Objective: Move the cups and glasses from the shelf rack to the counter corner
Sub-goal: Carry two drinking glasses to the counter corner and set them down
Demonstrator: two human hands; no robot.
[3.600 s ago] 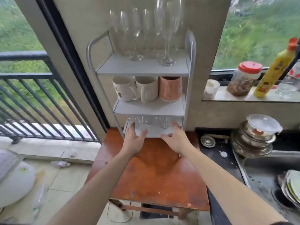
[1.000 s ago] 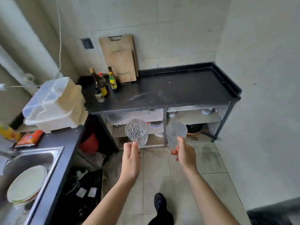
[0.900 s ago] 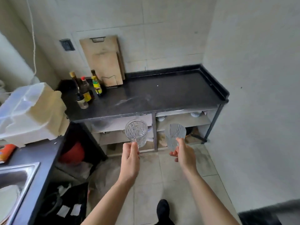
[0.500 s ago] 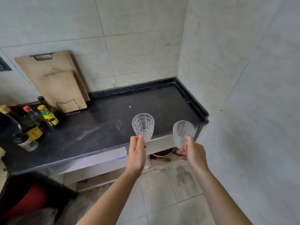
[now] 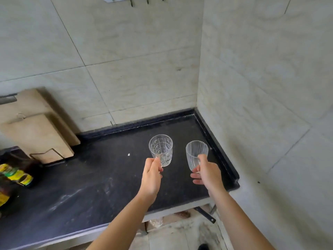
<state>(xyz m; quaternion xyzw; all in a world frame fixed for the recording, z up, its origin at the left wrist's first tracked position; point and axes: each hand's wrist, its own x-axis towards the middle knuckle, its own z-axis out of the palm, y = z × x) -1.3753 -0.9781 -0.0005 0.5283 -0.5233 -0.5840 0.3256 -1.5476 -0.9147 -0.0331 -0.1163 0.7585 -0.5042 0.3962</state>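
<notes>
Glass in both hands: my left hand (image 5: 151,175) is closed on the lower part of the grid-cut glass (image 5: 160,149), and my right hand (image 5: 207,173) pinches the ribbed glass (image 5: 196,154) low on its wall with thumb and forefinger, the other fingers spread loose beneath. Both glasses are upright, held clear above the black counter (image 5: 100,177), with the counter corner (image 5: 195,117) just beyond and to the right of my hands.

Step in hand, as I judge it: the carry is finishing and the set-down is due. Next move calls for a short reach forward and right, bases lowered flat, glasses kept apart, then fingers released.

Against the frame half a second back, the glasses now hang over the counter surface, not short of its front edge, and the corner sits much nearer. The cutting boards (image 5: 38,136) lie well left of my left hand.
</notes>
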